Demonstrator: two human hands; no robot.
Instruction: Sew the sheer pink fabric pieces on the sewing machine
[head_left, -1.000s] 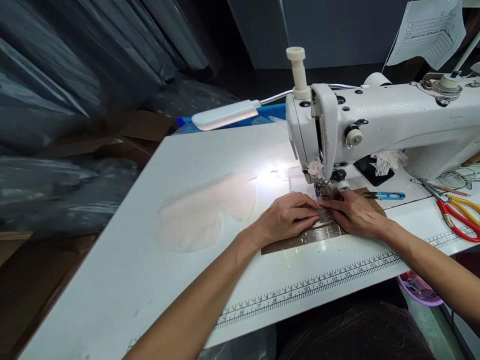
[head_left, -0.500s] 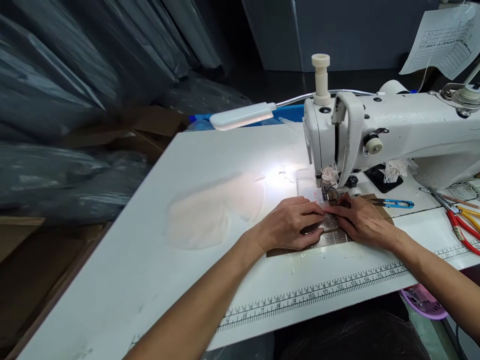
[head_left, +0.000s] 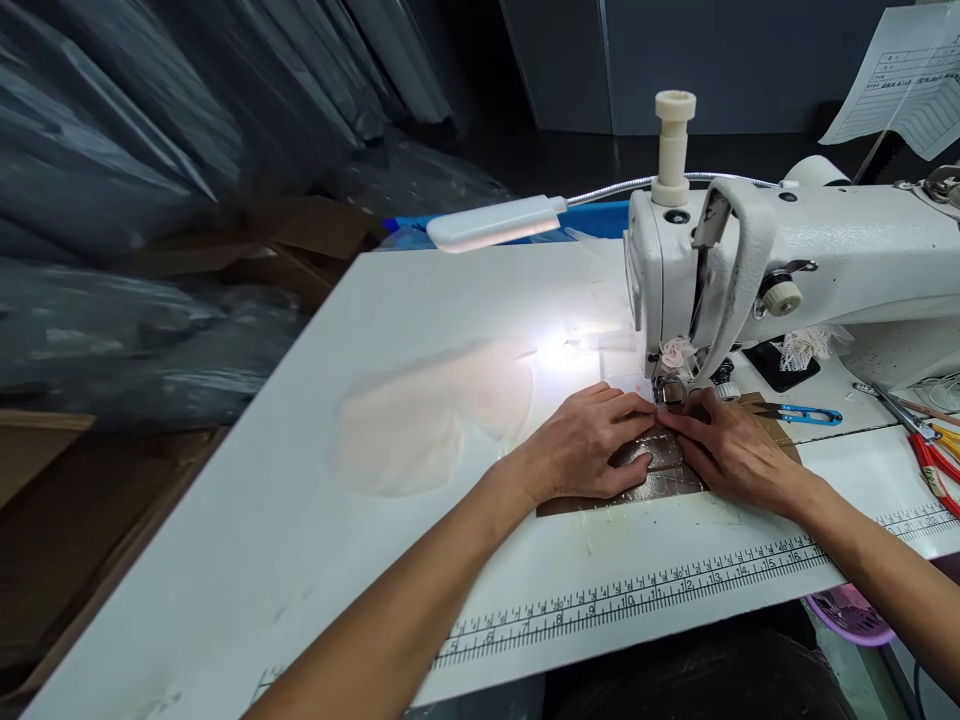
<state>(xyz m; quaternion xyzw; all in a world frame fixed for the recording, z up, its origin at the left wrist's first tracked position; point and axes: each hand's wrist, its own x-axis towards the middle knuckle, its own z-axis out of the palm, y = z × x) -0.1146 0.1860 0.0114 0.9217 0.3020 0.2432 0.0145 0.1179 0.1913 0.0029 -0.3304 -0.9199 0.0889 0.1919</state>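
Observation:
My left hand (head_left: 589,443) lies on a brown taped patch (head_left: 656,470) of the white table (head_left: 300,500), fingers drawn together and pointing at the presser foot (head_left: 670,391) of the white sewing machine (head_left: 787,260). My right hand (head_left: 731,447) rests opposite it, fingertips meeting the left ones just in front of the needle. Both hands pinch a small pale piece that is too small to name. A sheer pale fabric piece (head_left: 431,405) lies flat to the left of my left hand.
A gooseneck lamp (head_left: 495,221) lights the table. Blue thread snips (head_left: 802,412) lie right of the machine foot, red and yellow scissors (head_left: 930,455) at the far right. A printed ruler (head_left: 675,590) runs along the front edge. Cardboard boxes (head_left: 300,250) and dark plastic-wrapped rolls (head_left: 112,200) stand left.
The view has shifted left, so the machine and hands sit further right in the picture. My hands stay together at the presser foot, fingers a little more bunched.

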